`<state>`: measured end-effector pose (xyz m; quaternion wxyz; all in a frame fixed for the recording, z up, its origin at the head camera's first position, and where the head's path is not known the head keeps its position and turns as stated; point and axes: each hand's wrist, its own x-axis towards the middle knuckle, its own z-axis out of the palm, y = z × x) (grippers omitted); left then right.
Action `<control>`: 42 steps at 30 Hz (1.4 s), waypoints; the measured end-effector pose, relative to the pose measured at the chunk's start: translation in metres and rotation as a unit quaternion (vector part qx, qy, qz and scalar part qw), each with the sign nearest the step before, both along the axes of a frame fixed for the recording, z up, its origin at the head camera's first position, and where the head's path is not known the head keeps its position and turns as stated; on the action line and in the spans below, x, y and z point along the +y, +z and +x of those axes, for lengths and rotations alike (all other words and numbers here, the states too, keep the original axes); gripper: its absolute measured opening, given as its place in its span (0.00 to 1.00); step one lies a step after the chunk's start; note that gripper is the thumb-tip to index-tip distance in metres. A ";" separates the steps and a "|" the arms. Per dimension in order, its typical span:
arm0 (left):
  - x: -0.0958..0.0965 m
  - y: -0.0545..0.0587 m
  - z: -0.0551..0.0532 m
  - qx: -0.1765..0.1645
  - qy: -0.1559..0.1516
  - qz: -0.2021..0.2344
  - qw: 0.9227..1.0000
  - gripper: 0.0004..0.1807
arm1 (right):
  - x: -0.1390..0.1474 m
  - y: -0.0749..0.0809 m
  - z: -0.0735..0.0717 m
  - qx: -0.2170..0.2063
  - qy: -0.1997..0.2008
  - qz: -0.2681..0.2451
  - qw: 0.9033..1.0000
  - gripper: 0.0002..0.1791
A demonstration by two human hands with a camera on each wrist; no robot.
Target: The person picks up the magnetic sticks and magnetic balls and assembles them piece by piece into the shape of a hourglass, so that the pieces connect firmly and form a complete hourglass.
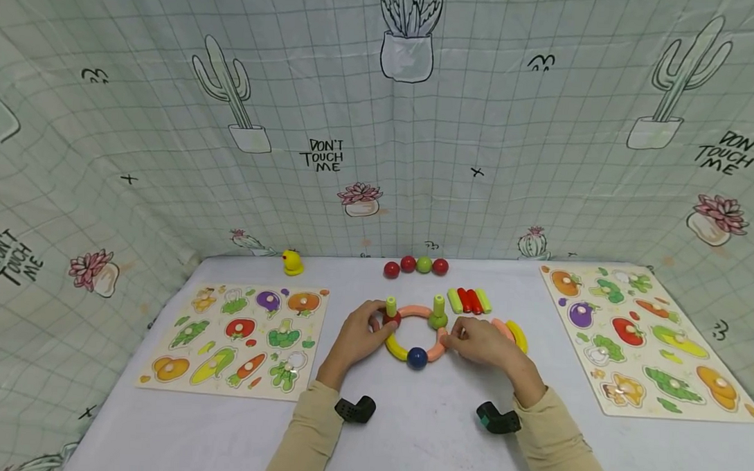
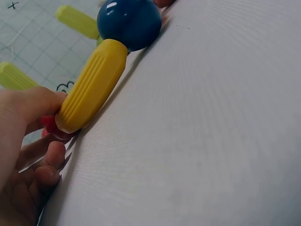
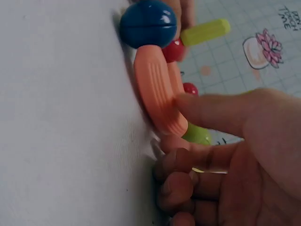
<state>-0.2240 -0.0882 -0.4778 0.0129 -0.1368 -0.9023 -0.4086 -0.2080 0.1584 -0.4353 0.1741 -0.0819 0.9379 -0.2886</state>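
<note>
Right hand (image 1: 482,341) pinches the curved orange bar (image 3: 153,84), left hand (image 1: 360,333) grips the red ball (image 1: 392,318), and I reckon uneven pulling could pop the blue ball (image 1: 417,358) loose.

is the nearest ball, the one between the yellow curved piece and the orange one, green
The colour is wrong: the nearest ball, between the yellow curved piece and the orange curved piece, is blue, as the head view shows.

The white-covered desk (image 1: 420,438) bears two flat pale vegetable-picture boards (image 1: 241,348), a yellow toy duck (image 1: 293,264), four glossy red and green balls (image 1: 408,264), four red and green rods (image 1: 466,301), a multicoloured ball-and-rod ring (image 1: 417,358), and curved pink and yellow pieces (image 1: 517,335).
</note>
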 end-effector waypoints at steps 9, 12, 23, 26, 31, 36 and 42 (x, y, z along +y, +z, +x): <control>-0.007 0.005 0.002 -0.017 -0.015 0.013 1.000 0.17 | -0.003 0.001 0.002 0.014 0.023 0.018 0.999 0.14; -0.008 0.006 0.002 -0.031 -0.031 0.005 0.999 0.19 | -0.002 0.001 0.003 0.018 0.012 0.026 0.999 0.14; -0.018 0.020 0.005 -0.082 -0.099 -0.006 0.992 0.24 | -0.006 0.001 0.003 0.041 0.029 0.037 0.998 0.13; -0.023 0.023 0.005 -0.104 -0.121 -0.012 0.987 0.26 | -0.006 0.000 0.002 0.041 0.021 0.040 0.998 0.13; -0.028 0.027 0.007 -0.120 -0.151 -0.040 0.980 0.23 | -0.007 -0.004 0.000 0.048 0.012 0.028 0.998 0.13; -0.028 0.031 0.007 -0.127 -0.182 -0.064 0.973 0.19 | -0.006 -0.007 -0.004 0.058 0.008 0.018 0.998 0.12; -0.027 0.035 0.009 -0.123 -0.205 -0.067 0.969 0.18 | -0.006 -0.008 -0.007 0.064 0.008 0.020 0.998 0.12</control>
